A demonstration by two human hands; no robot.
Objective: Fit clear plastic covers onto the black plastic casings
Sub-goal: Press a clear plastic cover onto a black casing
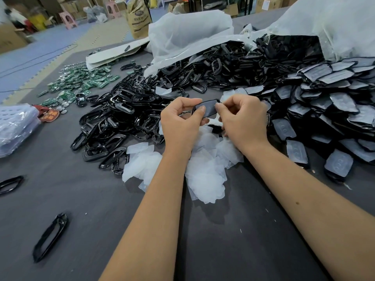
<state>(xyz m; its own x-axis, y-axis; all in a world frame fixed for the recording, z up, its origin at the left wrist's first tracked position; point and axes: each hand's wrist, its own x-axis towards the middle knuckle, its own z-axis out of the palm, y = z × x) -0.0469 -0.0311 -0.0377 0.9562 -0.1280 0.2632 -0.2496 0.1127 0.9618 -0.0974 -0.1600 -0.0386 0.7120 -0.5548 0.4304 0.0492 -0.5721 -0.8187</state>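
Left hand: the left hand (pixel 180 120), at the centre of the frame, has its grip pinching the left end of a black casing (pixel 206 109), thumb on top and fingers curled beneath.
Right hand: the right hand (pixel 242 118), just right of centre, has its grip pinching the casing's right end with curled fingers.
Casing: held between both hands above the table (pixel 223 240), with a clear cover on its upper face.
Clear covers: a loose heap of clear covers (pixel 203 171) lies on the table beneath the hands.
Bare casings: a pile of black frames (pixel 129 110) spreads across centre left.
Covered casings: a stack of covered casings (pixel 328 110) fills the right side.
Circuit boards: green circuit boards (pixel 81 84) lie upper left.
Bags: white plastic bags (pixel 188 35) sit along the top.
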